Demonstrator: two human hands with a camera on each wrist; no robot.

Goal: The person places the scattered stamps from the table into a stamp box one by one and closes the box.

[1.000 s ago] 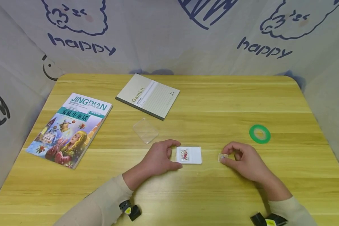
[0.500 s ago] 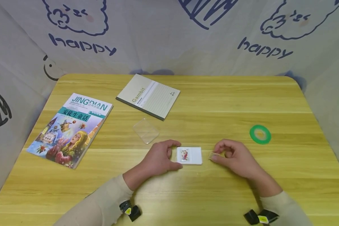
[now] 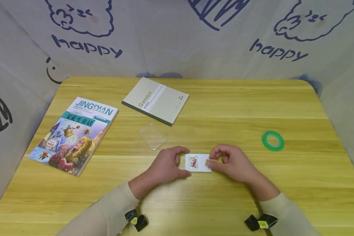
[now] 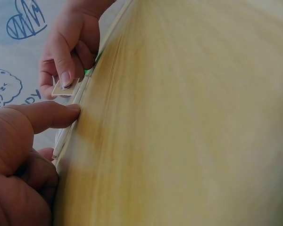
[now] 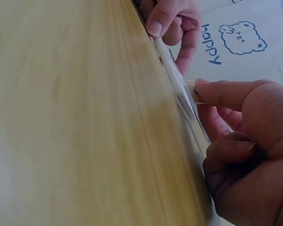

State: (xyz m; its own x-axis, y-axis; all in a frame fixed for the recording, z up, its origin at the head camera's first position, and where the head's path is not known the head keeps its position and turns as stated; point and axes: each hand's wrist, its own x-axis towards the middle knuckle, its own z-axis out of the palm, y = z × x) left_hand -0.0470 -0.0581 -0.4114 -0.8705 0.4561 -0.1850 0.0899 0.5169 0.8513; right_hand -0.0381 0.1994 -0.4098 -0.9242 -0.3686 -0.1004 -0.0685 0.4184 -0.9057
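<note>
A flat white rectangular case [image 3: 202, 166] lies on the table, with a colourful postage stamp [image 3: 193, 162] on its left part. My left hand [image 3: 166, 165] steadies the case at its left end, thumb on the near edge and index finger on the far edge. Between thumb and index finger, my right hand [image 3: 234, 163] pinches a second small stamp [image 3: 207, 162] over the case's right end. In the left wrist view this stamp [image 4: 61, 90] shows a pale border and is tilted. The right wrist view shows it close over the case, partly covered by my thumb.
Behind my left hand lies a clear plastic lid [image 3: 152, 137]. A Gambit notebook [image 3: 156, 101] sits at the back of the wooden table [image 3: 239, 105], and a picture-covered book [image 3: 73, 137] on the left. Toward the right is a roll of green tape [image 3: 266, 144].
My right hand has moved left with the pinched stamp, from beside the case to over its right end. My left hand and the case have stayed put.
</note>
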